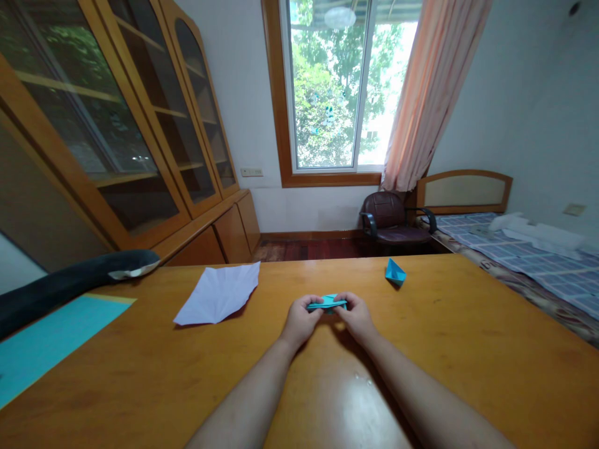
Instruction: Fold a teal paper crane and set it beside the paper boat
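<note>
A folded piece of light blue paper (330, 302) is held between my two hands, just above the wooden table (224, 386). My left hand (302, 319) pinches its left end, thumb below and fingers on top. At the opposite end my right hand (358, 317) grips the paper in the same way. The fingers partly cover the folds, so its full shape is hidden. To the right, apart from both hands, stands a small blue folded paper boat (395, 273).
A creased white sheet (219, 294) lies left of my hands. Blue paper (60, 340) and a dark, long curved object (75, 280) occupy the table's left side. Beyond the far edge are an office chair (397, 218), a bed (538, 249) and a glass-door cabinet (187, 156).
</note>
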{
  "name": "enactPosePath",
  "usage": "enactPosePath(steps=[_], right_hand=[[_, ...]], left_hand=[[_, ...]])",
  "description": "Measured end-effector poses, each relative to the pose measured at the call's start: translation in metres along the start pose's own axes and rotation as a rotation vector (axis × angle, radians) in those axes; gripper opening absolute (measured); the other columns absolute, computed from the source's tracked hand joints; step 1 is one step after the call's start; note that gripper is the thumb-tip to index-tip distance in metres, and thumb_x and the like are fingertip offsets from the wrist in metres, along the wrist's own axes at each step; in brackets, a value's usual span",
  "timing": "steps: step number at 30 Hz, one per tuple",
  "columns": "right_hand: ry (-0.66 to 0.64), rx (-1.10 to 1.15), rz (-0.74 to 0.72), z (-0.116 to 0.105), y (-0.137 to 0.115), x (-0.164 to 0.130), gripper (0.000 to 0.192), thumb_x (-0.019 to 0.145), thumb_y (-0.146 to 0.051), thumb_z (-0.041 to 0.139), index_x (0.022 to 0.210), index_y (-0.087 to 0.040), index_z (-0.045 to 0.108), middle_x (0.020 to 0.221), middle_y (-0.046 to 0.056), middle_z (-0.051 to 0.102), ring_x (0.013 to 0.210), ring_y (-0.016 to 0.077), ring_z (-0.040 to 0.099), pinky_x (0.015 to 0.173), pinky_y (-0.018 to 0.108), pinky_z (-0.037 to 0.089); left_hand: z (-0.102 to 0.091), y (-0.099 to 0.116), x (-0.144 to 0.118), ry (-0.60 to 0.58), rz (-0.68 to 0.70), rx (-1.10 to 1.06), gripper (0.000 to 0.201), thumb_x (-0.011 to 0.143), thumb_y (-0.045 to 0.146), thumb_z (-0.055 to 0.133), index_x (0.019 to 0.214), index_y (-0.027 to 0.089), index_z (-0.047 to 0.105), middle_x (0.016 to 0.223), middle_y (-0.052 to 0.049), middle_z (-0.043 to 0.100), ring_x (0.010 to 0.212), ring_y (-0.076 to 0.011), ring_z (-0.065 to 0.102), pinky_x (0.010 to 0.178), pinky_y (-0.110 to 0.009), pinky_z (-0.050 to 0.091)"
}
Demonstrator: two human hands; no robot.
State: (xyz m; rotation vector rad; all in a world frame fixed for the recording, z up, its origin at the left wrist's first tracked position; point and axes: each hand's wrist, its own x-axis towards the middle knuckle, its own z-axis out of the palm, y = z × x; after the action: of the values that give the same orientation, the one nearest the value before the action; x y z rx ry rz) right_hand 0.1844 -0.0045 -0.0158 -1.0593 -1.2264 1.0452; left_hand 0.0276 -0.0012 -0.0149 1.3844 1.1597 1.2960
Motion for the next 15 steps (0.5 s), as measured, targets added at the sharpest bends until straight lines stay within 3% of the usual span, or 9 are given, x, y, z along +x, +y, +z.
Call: enactPosePath(steps=[6,15], right_hand=[[-0.006,0.000,0.001,0.0011,-0.0044,-0.0005,0.024,0.060,-0.039,0.073,0.067,-0.018,0.063,0.064,0.001,0.063,0.063,0.0169,0.057,0.063,0.029,0.047],[0.006,0.022,0.044,-0.0003,-0.0017,0.0004,0.028,0.061,-0.043,0.074,0.068,-0.017,0.068,0.065,0.003,0.067,0.062,0.0177,0.059,0.062,0.030,0.048]], left_hand=[[-0.0012,-0.0042,0.0022,0.021,-0.012,-0.037,0.016,0.062,0.028,0.076,0.071,0.015,0.073,0.067,-0.004,0.070,0.064,-0.0168,0.060,0.064,-0.025,0.047],[-0.0024,-0.0007,0.0022,0.008,-0.026,0.007,0.019,0.066,0.031,0.072,0.072,0.013,0.075,0.069,-0.006,0.072,0.064,-0.0179,0.061,0.064,-0.027,0.046]])
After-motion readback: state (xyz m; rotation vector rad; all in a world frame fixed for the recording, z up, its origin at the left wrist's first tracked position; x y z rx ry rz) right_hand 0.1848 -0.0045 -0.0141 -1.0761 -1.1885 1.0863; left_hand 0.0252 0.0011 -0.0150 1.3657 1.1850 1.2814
